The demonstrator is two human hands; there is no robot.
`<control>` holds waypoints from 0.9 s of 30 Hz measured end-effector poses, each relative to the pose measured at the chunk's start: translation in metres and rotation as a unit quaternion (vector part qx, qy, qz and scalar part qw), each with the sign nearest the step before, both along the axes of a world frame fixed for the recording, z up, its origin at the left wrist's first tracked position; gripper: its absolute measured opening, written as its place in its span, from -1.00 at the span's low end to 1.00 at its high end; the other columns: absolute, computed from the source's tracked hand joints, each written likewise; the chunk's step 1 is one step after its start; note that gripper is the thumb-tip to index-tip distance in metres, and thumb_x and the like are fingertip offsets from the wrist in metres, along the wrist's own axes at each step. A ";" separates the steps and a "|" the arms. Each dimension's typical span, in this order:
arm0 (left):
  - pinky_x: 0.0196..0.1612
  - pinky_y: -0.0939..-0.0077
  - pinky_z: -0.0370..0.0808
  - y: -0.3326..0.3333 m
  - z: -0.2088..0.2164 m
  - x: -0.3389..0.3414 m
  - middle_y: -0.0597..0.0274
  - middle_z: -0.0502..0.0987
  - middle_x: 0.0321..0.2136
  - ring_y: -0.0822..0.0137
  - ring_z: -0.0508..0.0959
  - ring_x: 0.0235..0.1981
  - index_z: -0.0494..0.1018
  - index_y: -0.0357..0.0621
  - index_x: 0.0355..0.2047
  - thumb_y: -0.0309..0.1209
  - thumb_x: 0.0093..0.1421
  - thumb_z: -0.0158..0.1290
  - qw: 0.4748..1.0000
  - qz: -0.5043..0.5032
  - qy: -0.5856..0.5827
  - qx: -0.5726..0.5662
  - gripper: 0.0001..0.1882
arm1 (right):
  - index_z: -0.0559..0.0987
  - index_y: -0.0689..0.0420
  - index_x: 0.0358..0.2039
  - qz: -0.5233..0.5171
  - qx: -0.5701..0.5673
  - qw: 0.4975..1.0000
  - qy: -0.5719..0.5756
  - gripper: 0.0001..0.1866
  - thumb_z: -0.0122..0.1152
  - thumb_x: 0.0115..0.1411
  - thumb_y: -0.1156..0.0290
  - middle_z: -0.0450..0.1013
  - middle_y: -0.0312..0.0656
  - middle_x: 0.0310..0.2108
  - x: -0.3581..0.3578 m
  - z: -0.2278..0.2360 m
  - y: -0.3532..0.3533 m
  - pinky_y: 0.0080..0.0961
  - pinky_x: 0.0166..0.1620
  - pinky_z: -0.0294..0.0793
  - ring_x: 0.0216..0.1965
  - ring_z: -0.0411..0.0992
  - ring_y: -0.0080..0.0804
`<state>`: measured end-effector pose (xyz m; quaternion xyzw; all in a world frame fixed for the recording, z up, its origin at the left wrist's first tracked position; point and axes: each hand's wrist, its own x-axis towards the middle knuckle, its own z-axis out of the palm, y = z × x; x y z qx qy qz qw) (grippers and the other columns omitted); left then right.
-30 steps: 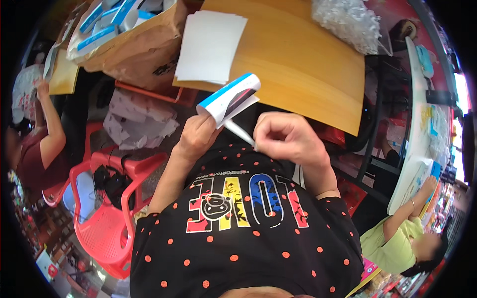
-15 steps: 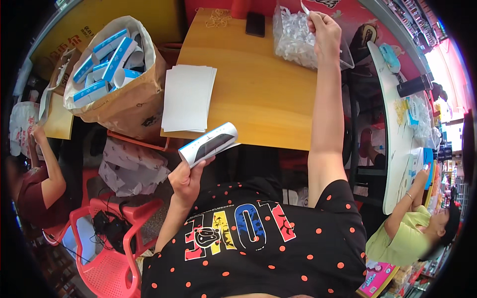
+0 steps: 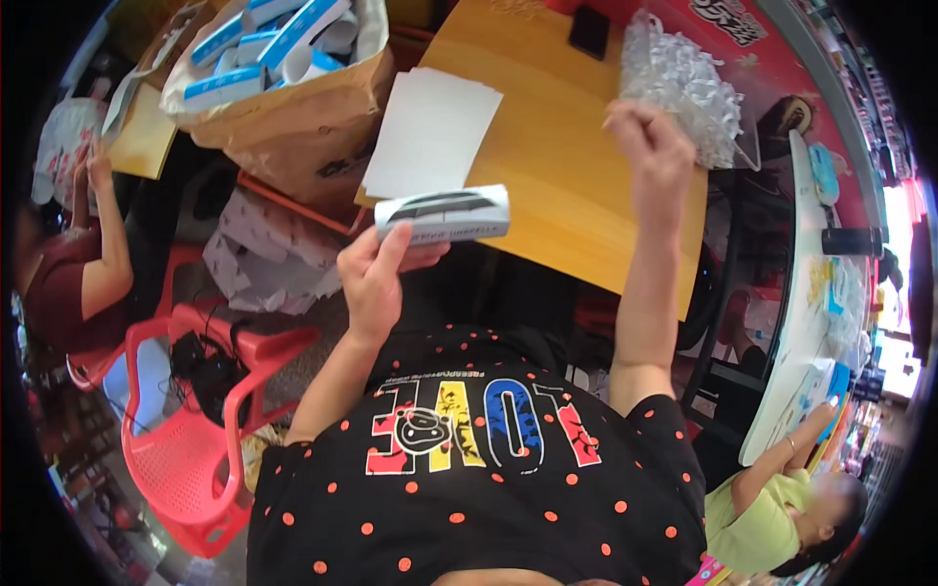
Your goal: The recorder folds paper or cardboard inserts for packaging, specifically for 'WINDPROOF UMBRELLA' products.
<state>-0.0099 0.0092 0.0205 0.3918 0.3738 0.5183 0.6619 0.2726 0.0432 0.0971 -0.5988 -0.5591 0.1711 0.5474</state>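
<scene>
My left hand (image 3: 371,283) grips a printed paper sleeve (image 3: 445,215), white and grey with a dark umbrella picture, held bent into a tube just off the near table edge. Thumb in front, fingers behind. My right hand (image 3: 660,151) is over the right side of the table, beside a clear plastic bin (image 3: 750,146) heaped with white paper strips (image 3: 684,83). Its fingers look curled but are smeared by motion, so I cannot make out anything in them. A stack of white sheets (image 3: 430,132) lies on the table, behind the sleeve.
A brown paper bag (image 3: 303,127) full of blue-and-white paper tubes (image 3: 293,44) stands left of the wooden table (image 3: 547,146). A black phone (image 3: 589,32) lies at the back. Below left is a red plastic chair (image 3: 186,459). Other people sit at both sides.
My right hand has come back from the bin toward me, and the white strip it held no longer shows. My left hand has turned the sleeve nearly level. The view has shifted.
</scene>
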 end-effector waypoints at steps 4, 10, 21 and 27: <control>-0.33 0.46 0.63 0.006 0.004 0.004 -0.08 0.58 -0.36 0.18 0.65 -0.41 0.45 -0.46 -0.23 -0.39 0.32 -0.09 0.998 0.013 -0.054 -0.020 -0.71 | 0.61 0.21 -0.41 0.140 -0.040 0.974 0.174 -0.91 0.30 0.03 0.61 0.45 -0.36 -0.44 -0.056 -0.043 -0.045 -0.75 -0.36 0.27 -0.46 0.27 -0.73; -0.34 0.46 0.63 0.000 0.002 0.005 -0.07 0.58 -0.38 0.19 0.65 -0.42 0.45 -0.45 -0.25 -0.35 0.32 -0.07 0.998 0.013 -0.053 -0.023 -0.69 | 0.59 0.23 -0.46 0.113 -0.040 0.977 0.175 -0.92 0.33 0.00 0.61 0.45 -0.34 -0.40 -0.081 -0.064 -0.059 -0.74 -0.35 0.28 -0.43 0.29 -0.72; -0.40 0.51 0.61 -0.005 -0.005 0.001 -0.03 0.59 -0.42 0.23 0.64 -0.50 0.48 -0.43 -0.27 -0.37 0.29 -0.05 0.998 0.041 -0.037 0.001 -0.72 | 0.51 0.25 -0.56 0.126 -0.109 0.898 0.407 -0.89 0.30 -0.02 0.63 0.49 -0.24 -0.47 -0.093 -0.078 -0.062 -0.70 -0.31 0.40 -0.44 0.41 -0.63; -0.40 0.56 0.58 -0.004 -0.013 -0.001 0.02 0.60 -0.43 0.29 0.63 -0.50 0.49 -0.42 -0.28 -0.35 0.29 -0.04 0.998 0.053 0.010 0.031 -0.71 | 0.51 0.28 -0.32 0.125 -0.178 0.865 0.452 -0.80 0.29 0.01 0.62 0.52 -0.23 -0.45 -0.099 -0.073 -0.061 -0.76 -0.50 0.33 -0.56 0.35 -0.72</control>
